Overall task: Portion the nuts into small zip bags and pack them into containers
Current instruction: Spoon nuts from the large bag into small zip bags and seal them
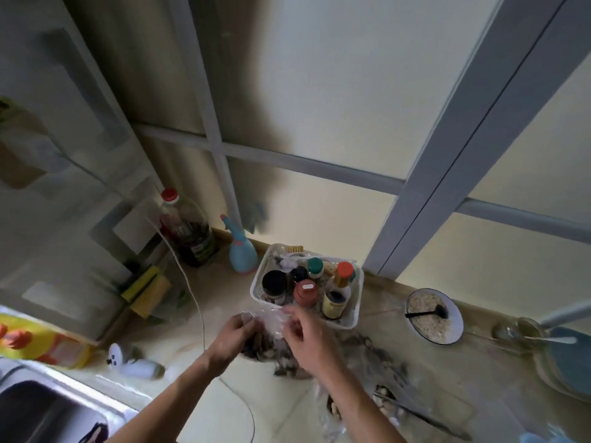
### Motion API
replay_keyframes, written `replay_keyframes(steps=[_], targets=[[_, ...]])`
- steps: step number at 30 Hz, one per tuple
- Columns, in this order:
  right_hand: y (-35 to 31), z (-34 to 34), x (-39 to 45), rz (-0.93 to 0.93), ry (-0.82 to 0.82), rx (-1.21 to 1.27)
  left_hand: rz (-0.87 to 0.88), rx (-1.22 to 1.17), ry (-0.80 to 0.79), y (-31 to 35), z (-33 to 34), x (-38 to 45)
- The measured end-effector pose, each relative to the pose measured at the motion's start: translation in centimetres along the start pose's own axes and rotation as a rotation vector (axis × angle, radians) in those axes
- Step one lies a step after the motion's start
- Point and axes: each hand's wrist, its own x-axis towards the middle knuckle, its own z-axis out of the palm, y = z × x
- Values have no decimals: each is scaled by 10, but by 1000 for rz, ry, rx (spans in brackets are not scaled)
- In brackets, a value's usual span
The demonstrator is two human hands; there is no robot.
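A small clear zip bag (267, 327) with brown nuts inside hangs over the counter in the lower middle of the head view. My left hand (235, 335) grips its left top corner. My right hand (307, 337) pinches the top edge on the right side. Under the bag a heap of loose nuts (287, 366) lies on the counter. A second clear bag with pale nuts (335, 407) sits under my right forearm, partly hidden. The picture is blurred, so whether the bag's zip is closed cannot be made out.
A white basket (256, 282) of spice jars stands just behind my hands. A bowl of grain with a black spoon (435, 316) is to the right, a sink (28, 407) at lower left, bottles (188, 231) and sponges (145, 290) at back left. A white cable (195, 302) crosses the counter.
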Motion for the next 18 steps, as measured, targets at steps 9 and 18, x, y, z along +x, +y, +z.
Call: replay_keyframes(steps=[9,18], targets=[[47,-45,-28,252,378,117,-32,105,253,-44,5,61],[88,-61,-75,510,525,131,177,682,639,-23,89,27]])
